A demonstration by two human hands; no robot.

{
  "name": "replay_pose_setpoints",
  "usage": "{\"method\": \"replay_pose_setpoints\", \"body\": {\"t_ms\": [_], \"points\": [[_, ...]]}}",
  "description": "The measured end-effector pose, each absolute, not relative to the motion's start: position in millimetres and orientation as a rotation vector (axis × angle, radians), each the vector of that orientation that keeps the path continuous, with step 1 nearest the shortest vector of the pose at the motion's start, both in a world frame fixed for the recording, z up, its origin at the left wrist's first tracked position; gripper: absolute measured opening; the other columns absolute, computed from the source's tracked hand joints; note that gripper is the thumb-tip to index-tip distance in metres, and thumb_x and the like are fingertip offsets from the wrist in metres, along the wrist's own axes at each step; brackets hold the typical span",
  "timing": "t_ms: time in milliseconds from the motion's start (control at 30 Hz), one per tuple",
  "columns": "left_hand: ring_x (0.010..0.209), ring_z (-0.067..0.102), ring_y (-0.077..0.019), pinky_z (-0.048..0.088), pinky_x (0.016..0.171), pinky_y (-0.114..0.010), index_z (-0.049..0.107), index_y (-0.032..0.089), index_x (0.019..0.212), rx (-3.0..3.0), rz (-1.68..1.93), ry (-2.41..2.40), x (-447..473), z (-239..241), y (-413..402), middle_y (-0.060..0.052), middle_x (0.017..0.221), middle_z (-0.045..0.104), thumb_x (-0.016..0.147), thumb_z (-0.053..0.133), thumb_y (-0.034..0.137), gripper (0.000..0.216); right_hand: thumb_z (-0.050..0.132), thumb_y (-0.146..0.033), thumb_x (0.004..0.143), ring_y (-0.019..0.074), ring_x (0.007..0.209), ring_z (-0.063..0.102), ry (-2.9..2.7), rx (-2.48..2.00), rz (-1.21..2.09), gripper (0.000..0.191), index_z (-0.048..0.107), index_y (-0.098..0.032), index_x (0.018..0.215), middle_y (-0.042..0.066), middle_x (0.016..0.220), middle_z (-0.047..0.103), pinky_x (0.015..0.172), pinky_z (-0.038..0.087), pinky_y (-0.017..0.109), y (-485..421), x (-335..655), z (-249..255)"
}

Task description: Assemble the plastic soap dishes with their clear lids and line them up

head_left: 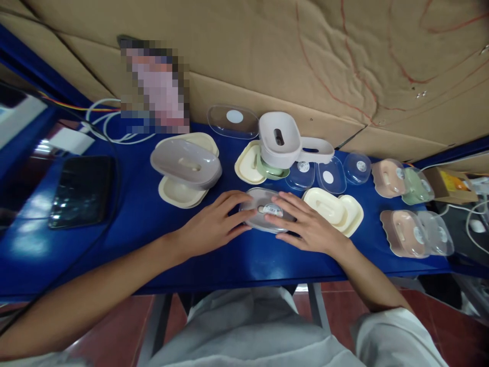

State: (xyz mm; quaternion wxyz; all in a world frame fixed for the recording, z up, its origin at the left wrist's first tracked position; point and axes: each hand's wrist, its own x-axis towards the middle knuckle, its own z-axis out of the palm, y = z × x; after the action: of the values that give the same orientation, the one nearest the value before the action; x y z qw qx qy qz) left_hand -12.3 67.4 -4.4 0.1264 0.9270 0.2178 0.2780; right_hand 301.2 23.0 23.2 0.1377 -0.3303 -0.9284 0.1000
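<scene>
In front of me on the blue table is a grey soap box [259, 220] with a clear lid and a round printed label. My left hand [219, 219] rests on the lid's left side, fingers stretched and spread. On the right side my right hand [305, 224] lies with its fingers apart over the lid, partly covering the label. Cream soap dishes [331, 210] overlap just beyond my right hand. Past the grey box are another cream dish [246, 165], a green dish [273, 169] and a stack of pale dishes [280, 133].
Stacked grey trays [187, 163] overlie cream ones [179, 192] at left, near a black tablet-like device [82, 191]. Clear lids [331, 173] lie behind. Several lidded boxes [407, 234] stand at right, near a small carton [451, 184]. A cardboard-covered wall [244, 46] closes the back.
</scene>
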Motion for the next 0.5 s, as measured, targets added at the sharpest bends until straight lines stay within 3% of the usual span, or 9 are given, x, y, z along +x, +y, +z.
{"method": "replay_pose_setpoints", "body": {"t_ms": [133, 233, 367, 500], "points": [[0.129, 0.062, -0.0311, 0.061, 0.107, -0.050, 0.066, 0.018, 0.128, 2.735, 0.815, 0.619, -11, -5, 68, -0.016, 0.131, 0.064, 0.101, 0.069, 0.022, 0.027, 0.074, -0.039, 0.102, 0.0351, 0.167, 0.024, -2.704, -0.910, 0.324, 0.063, 0.053, -0.033, 0.161, 0.010, 0.177, 0.034, 0.130, 0.040, 0.061, 25, 303, 14], [0.138, 0.058, -0.0339, 0.059, 0.112, -0.053, 0.065, 0.017, 0.129, 2.712, 0.819, 0.622, -11, -7, 67, -0.019, 0.139, 0.059, 0.101, 0.071, 0.024, 0.030, 0.071, -0.037, 0.104, 0.0360, 0.169, 0.016, -2.639, -0.928, 0.381, 0.060, 0.053, -0.034, 0.161, 0.008, 0.179, 0.032, 0.128, 0.042, 0.062, 25, 305, 6], [0.152, 0.049, -0.0352, 0.054, 0.119, -0.054, 0.061, 0.020, 0.136, 2.647, 0.814, 0.654, -10, -10, 65, -0.020, 0.156, 0.049, 0.101, 0.071, 0.027, 0.037, 0.064, -0.036, 0.107, 0.0373, 0.169, 0.012, -2.627, -0.928, 0.329, 0.063, 0.044, -0.034, 0.167, 0.009, 0.179, 0.029, 0.129, 0.039, 0.065, 24, 306, 2], [0.152, 0.050, -0.0347, 0.052, 0.121, -0.056, 0.060, 0.022, 0.139, 2.611, 0.825, 0.647, -9, -12, 64, -0.019, 0.156, 0.052, 0.101, 0.071, 0.024, 0.040, 0.062, -0.034, 0.109, 0.0384, 0.169, 0.013, -2.639, -0.866, 0.267, 0.068, 0.034, -0.033, 0.171, 0.010, 0.181, 0.025, 0.129, 0.038, 0.066, 23, 308, -1]]}}
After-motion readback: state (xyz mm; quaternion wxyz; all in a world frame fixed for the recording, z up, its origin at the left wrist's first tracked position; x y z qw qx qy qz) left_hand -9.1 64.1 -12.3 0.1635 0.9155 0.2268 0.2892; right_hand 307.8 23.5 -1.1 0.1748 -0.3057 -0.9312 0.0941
